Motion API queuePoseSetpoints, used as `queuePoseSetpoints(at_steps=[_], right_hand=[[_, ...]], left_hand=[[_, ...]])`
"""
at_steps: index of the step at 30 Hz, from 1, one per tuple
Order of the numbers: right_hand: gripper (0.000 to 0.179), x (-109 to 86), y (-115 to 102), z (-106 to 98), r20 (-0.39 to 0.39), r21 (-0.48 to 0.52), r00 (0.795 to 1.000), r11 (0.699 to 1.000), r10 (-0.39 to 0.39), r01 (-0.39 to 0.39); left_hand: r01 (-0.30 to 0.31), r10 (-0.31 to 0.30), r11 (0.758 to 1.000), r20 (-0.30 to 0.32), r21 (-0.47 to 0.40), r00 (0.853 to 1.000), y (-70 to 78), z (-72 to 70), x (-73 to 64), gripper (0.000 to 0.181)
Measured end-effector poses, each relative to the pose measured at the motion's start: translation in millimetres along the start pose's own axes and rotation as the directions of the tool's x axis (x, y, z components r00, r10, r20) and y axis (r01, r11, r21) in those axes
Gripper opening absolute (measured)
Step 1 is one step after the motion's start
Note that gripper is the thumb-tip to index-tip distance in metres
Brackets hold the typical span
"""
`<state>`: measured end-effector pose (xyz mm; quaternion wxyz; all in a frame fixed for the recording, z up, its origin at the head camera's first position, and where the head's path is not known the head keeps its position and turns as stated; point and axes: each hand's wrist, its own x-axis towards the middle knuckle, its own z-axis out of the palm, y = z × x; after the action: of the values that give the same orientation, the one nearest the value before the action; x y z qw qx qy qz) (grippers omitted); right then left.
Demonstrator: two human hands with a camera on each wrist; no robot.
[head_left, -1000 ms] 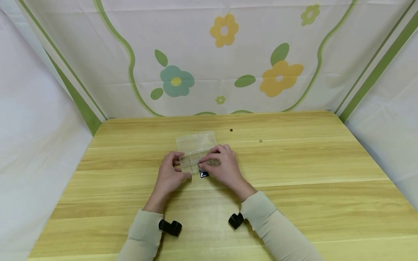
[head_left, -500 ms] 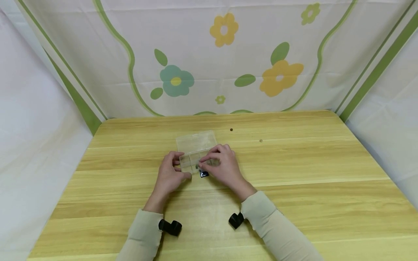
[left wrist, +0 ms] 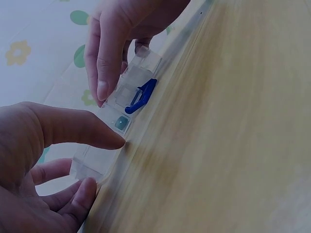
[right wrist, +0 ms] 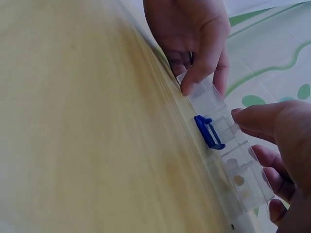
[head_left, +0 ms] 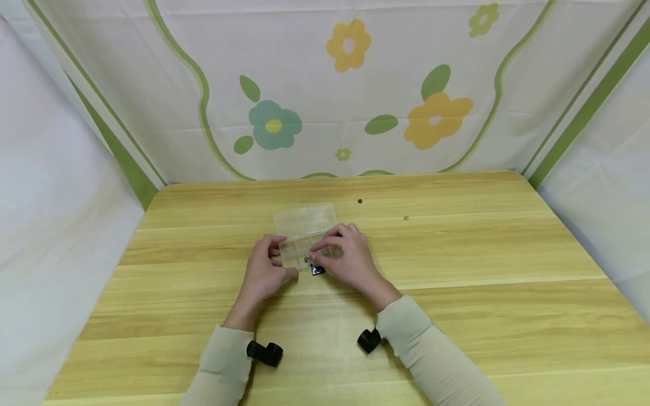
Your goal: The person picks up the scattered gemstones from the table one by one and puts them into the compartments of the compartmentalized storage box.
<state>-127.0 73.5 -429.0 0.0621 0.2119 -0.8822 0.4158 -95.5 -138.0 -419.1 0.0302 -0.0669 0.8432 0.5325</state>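
A clear plastic compartment box (head_left: 289, 256) lies on the table with its lid (head_left: 306, 219) tipped open at the back. My left hand (head_left: 264, 268) grips its left end between thumb and fingers. A blue latch (left wrist: 142, 97) sticks out at the front edge. Inside a front compartment sits a small green bead (left wrist: 121, 122). Over that part of the box hovers my right hand (head_left: 347, 256), thumb and index fingertips close together with nothing visible between them. Its other fingers lie along the box's far side in the right wrist view. Several small round pieces (right wrist: 238, 180) show through the plastic.
On the wooden table (head_left: 457, 254), behind and right of the box, lie a small dark bead (head_left: 360, 201) and a pale bead (head_left: 406, 218). A flowered cloth (head_left: 325, 84) hangs behind the table. Each sleeve cuff bears a black camera mount (head_left: 266, 354).
The green bead, earlier at the right fingertips, has been let go and now lies in the compartment. The right hand has barely moved; the left hand keeps its grip on the box.
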Motion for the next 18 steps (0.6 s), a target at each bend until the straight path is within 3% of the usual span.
queuePoseSetpoints(at_steps=[10, 18], right_hand=[[0.008, 3.5, 8.2, -11.1, -0.033, 0.117, 0.997, 0.991, 0.065, -0.061], [0.014, 6.1, 27.2, -28.4, -0.078, 0.163, 0.974, 0.967, 0.212, -0.197]], left_hand=[[-0.013, 0.013, 1.000, -0.003, -0.008, 1.000, -0.4, -0.3, -0.6, 0.077], [-0.003, 0.003, 1.000, 0.000, 0.000, 1.000, -1.8, -0.4, -0.6, 0.076]])
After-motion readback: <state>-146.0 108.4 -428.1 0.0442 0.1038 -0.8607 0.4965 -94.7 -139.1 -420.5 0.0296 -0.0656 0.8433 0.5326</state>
